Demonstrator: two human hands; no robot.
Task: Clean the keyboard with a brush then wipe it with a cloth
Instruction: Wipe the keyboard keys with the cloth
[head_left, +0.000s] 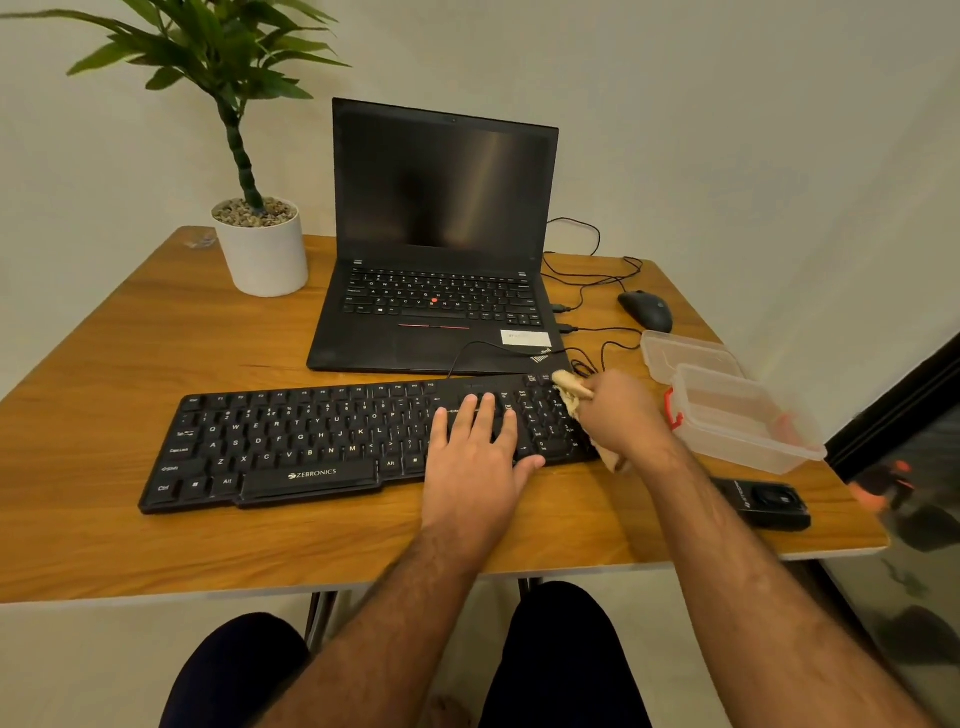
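Keyboard (291, 441): flat on the counter (156, 332), before the laptop.
Left hand (475, 457): fingers straight, pinning the keys.
Right hand (621, 413): fingers bunched around the cloth (571, 392) at the numpad.
Risk: cloth snags a keycap, or the keyboard skids if pressure lifts.

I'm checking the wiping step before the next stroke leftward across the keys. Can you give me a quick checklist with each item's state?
1. Cloth gripped by right hand: ok.
2. Cloth on the keyboard, at its right end: ok.
3. Left hand flat, steadying the keyboard: ok.
4. Path leftward free: not ok, the left hand lies on it.
5. Brush put away: cannot tell.
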